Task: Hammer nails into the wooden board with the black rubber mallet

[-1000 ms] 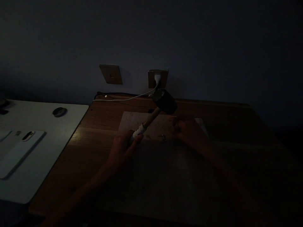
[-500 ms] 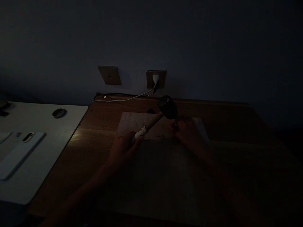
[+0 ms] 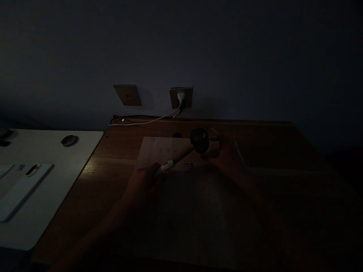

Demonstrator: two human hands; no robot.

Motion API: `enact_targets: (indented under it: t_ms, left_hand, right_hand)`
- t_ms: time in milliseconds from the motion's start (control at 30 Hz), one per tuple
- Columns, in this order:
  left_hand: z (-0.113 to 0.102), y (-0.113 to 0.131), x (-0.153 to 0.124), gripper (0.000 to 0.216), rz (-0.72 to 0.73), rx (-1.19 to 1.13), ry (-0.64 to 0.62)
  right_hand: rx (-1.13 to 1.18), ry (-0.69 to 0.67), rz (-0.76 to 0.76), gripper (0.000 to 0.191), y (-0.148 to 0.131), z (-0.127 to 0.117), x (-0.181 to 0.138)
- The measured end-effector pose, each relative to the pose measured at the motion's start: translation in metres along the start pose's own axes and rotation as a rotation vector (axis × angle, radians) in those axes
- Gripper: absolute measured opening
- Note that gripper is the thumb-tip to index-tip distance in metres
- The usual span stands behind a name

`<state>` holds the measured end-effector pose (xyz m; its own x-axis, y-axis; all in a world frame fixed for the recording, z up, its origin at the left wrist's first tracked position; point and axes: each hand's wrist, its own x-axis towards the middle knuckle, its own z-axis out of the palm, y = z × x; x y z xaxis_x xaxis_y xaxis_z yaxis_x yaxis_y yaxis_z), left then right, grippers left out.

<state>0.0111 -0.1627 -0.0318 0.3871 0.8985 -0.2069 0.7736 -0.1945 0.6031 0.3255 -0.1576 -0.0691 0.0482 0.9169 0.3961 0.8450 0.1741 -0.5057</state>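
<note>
left fingers [image 3: 154, 167] wrap the mallet [image 3: 184, 153] by its handle [image 3: 168, 164]; its dark head [image 3: 199, 140] is by the spread right fingers [image 3: 221, 139], contact unclear. a slipping grip could drop it on them or the small pieces [image 3: 189, 164] between.

Head view above wooden table [image 3: 96, 177], facing forward-down toward wall [image 3: 227, 56].

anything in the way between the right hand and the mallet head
Nothing visible: the right hand is just right of the black mallet head, though it is too dark to tell whether they touch. The small shiny pieces on the pale board show at the head's lower left.
</note>
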Motion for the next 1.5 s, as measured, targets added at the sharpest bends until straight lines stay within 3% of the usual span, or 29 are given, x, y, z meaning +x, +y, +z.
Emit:
enact_targets:
  t_ms: [167,400,533,667,733,833,900,1100,1367,1500]
  left_hand:
    - [0.001,0.007,0.001,0.032,-0.051,0.179,-0.074]
    - [0.001,0.015,0.000,0.025,-0.082,0.317,-0.065]
    - [-0.001,0.009,-0.001,0.027,-0.065,0.201,-0.054]
    - [-0.003,-0.007,-0.002,0.039,-0.063,0.055,0.060]
    - [-0.003,-0.015,-0.002,0.045,-0.072,0.024,0.127]
    - [-0.004,-0.021,-0.003,0.048,-0.097,-0.012,0.164]
    - [-0.005,-0.020,-0.003,0.048,-0.105,-0.038,0.148]
    - [-0.007,-0.015,-0.009,0.048,-0.083,-0.102,0.164]
    - [-0.007,-0.018,-0.010,0.047,-0.067,-0.163,0.191]
    - [-0.007,-0.018,-0.010,0.047,-0.076,-0.163,0.177]
  right_hand:
    - [0.024,-0.060,0.006,0.104,0.003,-0.003,-0.006]
    - [-0.020,-0.047,-0.055,0.097,-0.001,-0.009,-0.009]
    - [-0.041,0.043,-0.124,0.073,-0.005,-0.011,-0.014]
    - [-0.035,0.168,-0.163,0.028,-0.015,-0.008,-0.018]
    - [-0.044,0.056,-0.279,0.018,-0.022,-0.004,-0.017]
    - [-0.077,-0.208,-0.473,0.021,-0.035,0.006,-0.012]
    - [-0.123,-0.320,-0.507,0.023,-0.044,0.012,-0.007]
    - [-0.190,-0.507,-0.388,0.032,-0.059,0.018,0.010]
    - [-0.052,-0.271,-0.139,0.033,-0.037,0.000,0.024]
    - [-0.054,-0.322,-0.064,0.034,-0.034,0.000,0.030]
